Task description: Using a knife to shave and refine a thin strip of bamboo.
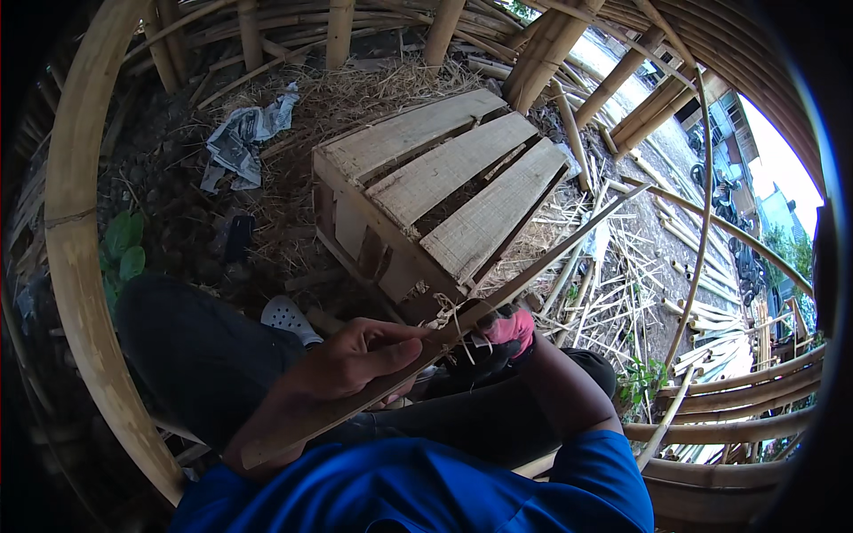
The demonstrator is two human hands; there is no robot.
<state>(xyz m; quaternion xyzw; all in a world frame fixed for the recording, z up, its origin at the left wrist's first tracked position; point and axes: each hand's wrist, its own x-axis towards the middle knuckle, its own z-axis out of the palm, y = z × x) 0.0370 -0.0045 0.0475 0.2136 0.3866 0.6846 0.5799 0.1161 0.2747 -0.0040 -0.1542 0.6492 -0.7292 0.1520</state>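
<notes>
A long, flat bamboo strip runs slantwise across my lap, from near my left forearm up to the right past the crate. My bare left hand is closed on its lower part, thumb on top. Against the strip's middle is my right hand, in a black and pink glove with its fingers curled. What those fingers grip is hidden behind the strip. Thin curled shavings cling to the strip between both hands. Just beyond them stands a slatted wooden crate.
A thick bamboo pole bows along the left side. Crumpled newspaper lies on the straw-strewn ground. Cut bamboo pieces are scattered at right, near bamboo rails. Bamboo posts stand at the back.
</notes>
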